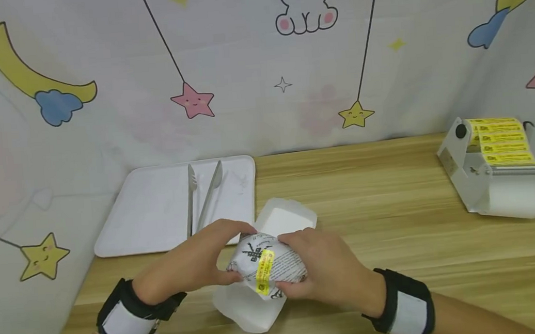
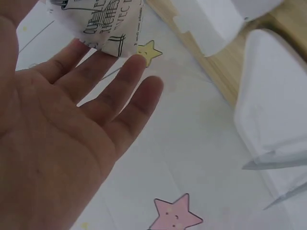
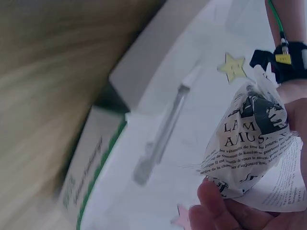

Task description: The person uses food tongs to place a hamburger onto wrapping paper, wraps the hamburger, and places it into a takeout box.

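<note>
A wrapped burger (image 1: 280, 259), rounded in white paper with black print, is held between both hands over an open white clamshell box (image 1: 252, 313). A yellow label (image 1: 264, 271) runs down the front of the wrap, and the paper hides what is inside. My left hand (image 1: 208, 256) grips its left side with fingertips on top and thumb low. On the right side my right hand (image 1: 323, 266) grips it the same way. Printed paper (image 2: 103, 24) shows at the left fingertips in the left wrist view. The box lid (image 1: 282, 216) leans open behind the burger.
Metal tongs (image 1: 190, 198) lie on a white tray (image 1: 145, 212) at the back left. A label dispenser (image 1: 505, 171) with a roll of yellow labels stands at the back right. A printed carton with a green edge (image 3: 91, 158) shows in the right wrist view.
</note>
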`<act>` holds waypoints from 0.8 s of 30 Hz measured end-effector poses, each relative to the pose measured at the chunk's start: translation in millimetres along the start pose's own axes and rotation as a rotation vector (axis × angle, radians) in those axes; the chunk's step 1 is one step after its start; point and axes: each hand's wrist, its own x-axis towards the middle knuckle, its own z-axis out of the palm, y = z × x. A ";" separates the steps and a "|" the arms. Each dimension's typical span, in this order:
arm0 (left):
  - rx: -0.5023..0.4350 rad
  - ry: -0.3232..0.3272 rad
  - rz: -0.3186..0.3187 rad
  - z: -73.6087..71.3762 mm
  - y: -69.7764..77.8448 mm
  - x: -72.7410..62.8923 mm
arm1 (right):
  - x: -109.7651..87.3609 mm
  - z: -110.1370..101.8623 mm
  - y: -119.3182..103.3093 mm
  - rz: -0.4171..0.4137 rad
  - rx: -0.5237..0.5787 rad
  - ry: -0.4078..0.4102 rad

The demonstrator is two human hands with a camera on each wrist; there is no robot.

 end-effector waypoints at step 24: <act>-0.099 0.026 -0.065 70.9 -9.0 15.3 | -10.2 18.8 29.2 0.034 -0.116 -0.151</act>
